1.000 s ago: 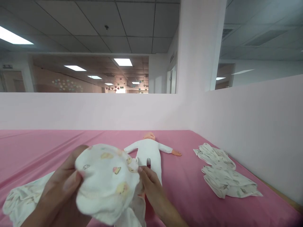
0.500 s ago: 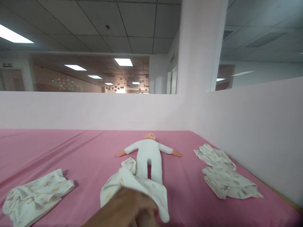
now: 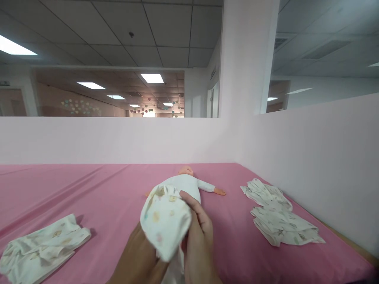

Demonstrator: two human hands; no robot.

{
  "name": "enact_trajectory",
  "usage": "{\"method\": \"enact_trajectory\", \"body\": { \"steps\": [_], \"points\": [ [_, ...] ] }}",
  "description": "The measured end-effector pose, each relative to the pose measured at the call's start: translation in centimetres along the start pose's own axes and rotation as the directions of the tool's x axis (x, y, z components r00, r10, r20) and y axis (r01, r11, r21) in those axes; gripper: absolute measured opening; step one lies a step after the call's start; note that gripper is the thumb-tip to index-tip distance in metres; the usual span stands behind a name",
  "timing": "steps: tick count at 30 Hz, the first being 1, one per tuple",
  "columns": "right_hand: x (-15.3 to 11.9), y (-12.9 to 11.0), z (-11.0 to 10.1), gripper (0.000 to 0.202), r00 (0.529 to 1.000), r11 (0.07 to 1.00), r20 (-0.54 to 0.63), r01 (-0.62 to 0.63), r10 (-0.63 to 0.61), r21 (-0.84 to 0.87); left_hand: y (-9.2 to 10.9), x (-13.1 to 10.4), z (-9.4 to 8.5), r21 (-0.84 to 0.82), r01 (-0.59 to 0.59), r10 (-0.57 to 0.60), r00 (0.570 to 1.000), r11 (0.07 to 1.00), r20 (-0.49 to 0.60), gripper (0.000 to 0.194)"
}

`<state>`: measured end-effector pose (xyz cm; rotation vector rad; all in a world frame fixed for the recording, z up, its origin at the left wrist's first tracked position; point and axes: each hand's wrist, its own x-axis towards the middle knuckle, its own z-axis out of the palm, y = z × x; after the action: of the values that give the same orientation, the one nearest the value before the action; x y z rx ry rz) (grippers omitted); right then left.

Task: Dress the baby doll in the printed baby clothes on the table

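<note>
A white printed baby garment is held up bunched at the lower centre. My right hand grips its right side, with fingers along the opening. Behind and under the cloth is my left hand, its fingertips hidden by the fabric. Beyond them a baby doll in a white bodysuit lies on its back on the pink sheet, head away from me. The garment and hands cover its legs and part of its body.
A folded printed garment lies at the left front. Two more, one farther and one nearer, lie on the right. Low white walls bound the surface behind and at right, with windows above.
The garment has been lifted from over the doll's legs and gathered up. Both hands are now on it, where before only blurred hands or forearm showed at the bottom. The view has shifted slightly.
</note>
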<state>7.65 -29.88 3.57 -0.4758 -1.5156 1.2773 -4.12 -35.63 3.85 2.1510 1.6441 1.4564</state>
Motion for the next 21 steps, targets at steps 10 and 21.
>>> {"method": "enact_trajectory", "body": {
  "steps": [10, 21],
  "points": [
    [-1.0, -1.1, 0.9, 0.030, 0.936, 0.929, -0.136, 0.290, -0.326, -0.230, -2.1, 1.8, 1.1, -0.099, 0.147, -0.157, 0.983, 0.984, -0.099, 0.027],
    [-0.9, -1.6, 0.3, 0.043, 0.835, 0.658, 0.100, 0.494, -0.540, -0.569, -3.7, 2.9, 1.8, 0.038, 0.094, -0.075, 0.933, 0.995, -0.352, 0.028]
  ]
}}
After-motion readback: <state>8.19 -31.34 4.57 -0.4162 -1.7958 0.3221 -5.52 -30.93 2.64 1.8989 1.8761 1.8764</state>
